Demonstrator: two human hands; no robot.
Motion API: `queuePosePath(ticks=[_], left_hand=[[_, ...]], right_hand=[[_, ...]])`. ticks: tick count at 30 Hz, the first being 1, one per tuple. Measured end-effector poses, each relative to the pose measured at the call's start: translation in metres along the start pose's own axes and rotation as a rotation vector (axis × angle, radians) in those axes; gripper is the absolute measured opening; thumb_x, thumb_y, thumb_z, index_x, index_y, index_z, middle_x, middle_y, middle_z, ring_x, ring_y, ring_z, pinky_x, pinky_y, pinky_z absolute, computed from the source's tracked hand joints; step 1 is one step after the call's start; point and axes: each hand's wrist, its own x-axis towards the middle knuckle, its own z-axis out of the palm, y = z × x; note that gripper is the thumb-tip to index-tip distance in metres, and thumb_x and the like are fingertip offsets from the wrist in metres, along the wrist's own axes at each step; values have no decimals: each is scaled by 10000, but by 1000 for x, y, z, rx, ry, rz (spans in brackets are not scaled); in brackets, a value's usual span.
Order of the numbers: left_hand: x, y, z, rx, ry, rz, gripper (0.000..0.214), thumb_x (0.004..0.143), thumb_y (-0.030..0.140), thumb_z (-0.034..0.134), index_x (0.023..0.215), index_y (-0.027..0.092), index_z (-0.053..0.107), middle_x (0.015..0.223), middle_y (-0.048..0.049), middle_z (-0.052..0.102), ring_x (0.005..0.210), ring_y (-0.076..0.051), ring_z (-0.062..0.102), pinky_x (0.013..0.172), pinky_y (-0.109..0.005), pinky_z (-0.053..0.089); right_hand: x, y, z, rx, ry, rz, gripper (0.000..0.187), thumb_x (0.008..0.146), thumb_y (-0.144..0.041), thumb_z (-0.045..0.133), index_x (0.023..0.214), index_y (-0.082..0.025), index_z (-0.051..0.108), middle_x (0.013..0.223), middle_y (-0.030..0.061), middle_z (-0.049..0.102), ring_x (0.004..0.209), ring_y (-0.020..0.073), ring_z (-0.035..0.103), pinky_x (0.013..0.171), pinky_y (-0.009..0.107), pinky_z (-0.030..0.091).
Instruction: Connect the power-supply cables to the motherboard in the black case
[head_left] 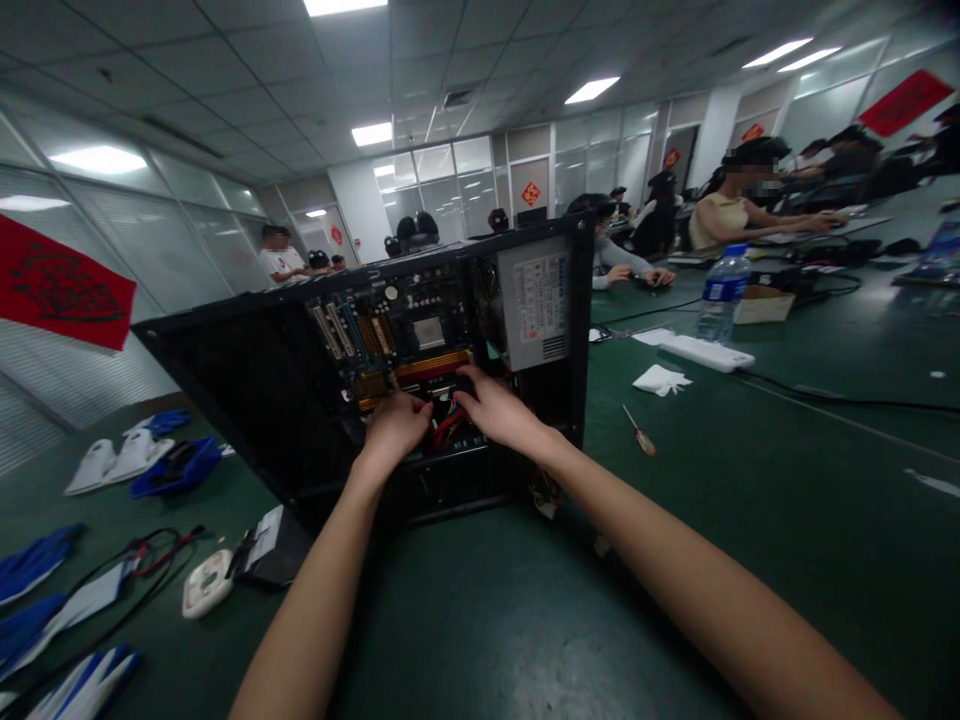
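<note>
An open black computer case (360,270) stands on the green table, tilted in view, its inside facing me. In it are a motherboard (431,335) with coloured slots and a silver power supply (536,300) at the upper right. My left hand (397,425) is at the lower part of the board, fingers curled in a pinch. Just right of it, my right hand (495,405) reaches in with thumb and fingers bent around a small spot by the orange memory slots (431,370). Red and dark cables (450,428) run between the hands. What the fingertips hold is hidden.
Right of the case are a screwdriver (640,432), crumpled tissue (661,380), white power strip (707,353) and water bottle (724,295). On the left lie gloves (82,690), loose cables (161,550), a white ring-shaped object (208,583) and a blue tray (176,468). Other people sit behind.
</note>
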Motion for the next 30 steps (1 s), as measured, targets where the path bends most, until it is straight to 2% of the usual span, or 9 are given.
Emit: queuePosePath(ticks=[3, 10, 16, 20, 24, 27, 30], left_hand=[[1, 0, 6, 29, 16, 6, 338, 932, 390, 532, 951, 196, 808, 949, -117, 789, 833, -223, 703, 693, -285, 439], [-5, 6, 1, 99, 31, -40, 335, 943, 391, 530, 1004, 215, 808, 1005, -136, 784, 964, -273, 718, 775, -316, 493], [-6, 11, 1, 155, 44, -2, 353, 954, 375, 505, 1004, 183, 797, 1011, -158, 774, 957, -283, 722, 804, -335, 516], [-4, 16, 0, 219, 47, 36, 345, 952, 348, 499, 983, 155, 784, 979, -175, 769, 935, -291, 728, 777, -330, 520], [-1, 17, -1, 275, 68, 39, 346, 945, 348, 507, 1015, 140, 775, 991, -197, 762, 949, -303, 728, 771, -334, 526], [0, 16, -3, 273, 62, 48, 345, 946, 346, 507, 1014, 134, 770, 985, -195, 761, 945, -292, 731, 774, -321, 520], [0, 14, -4, 241, 50, 62, 336, 943, 327, 502, 1000, 135, 772, 986, -193, 762, 953, -296, 729, 781, -328, 515]], right_hand=[[1, 3, 0, 11, -35, 26, 456, 990, -225, 562, 1426, -103, 512, 1322, 193, 649, 1258, 266, 603, 1056, 366, 446], [1, 1, 0, 11, -51, 30, 459, 989, -221, 565, 1427, -95, 505, 1270, 194, 672, 1212, 268, 627, 1042, 366, 445], [2, 2, 2, 34, -59, 7, 434, 993, -214, 554, 1404, -82, 525, 1231, 186, 691, 1146, 244, 657, 1015, 345, 452], [2, 2, 3, 43, -71, -34, 351, 996, -188, 533, 1316, -62, 600, 1149, 175, 722, 1056, 233, 685, 969, 328, 469], [1, 0, 1, 36, -87, -40, 278, 1001, -192, 524, 1228, -104, 658, 1053, 122, 746, 980, 204, 703, 927, 300, 482], [1, 0, 1, 41, -86, -26, 269, 1001, -199, 529, 1226, -130, 659, 1063, 101, 746, 1007, 195, 700, 940, 296, 477], [2, 2, 2, 72, -80, -60, 287, 997, -194, 525, 1238, -113, 657, 1150, 127, 733, 1105, 210, 676, 988, 307, 463]])
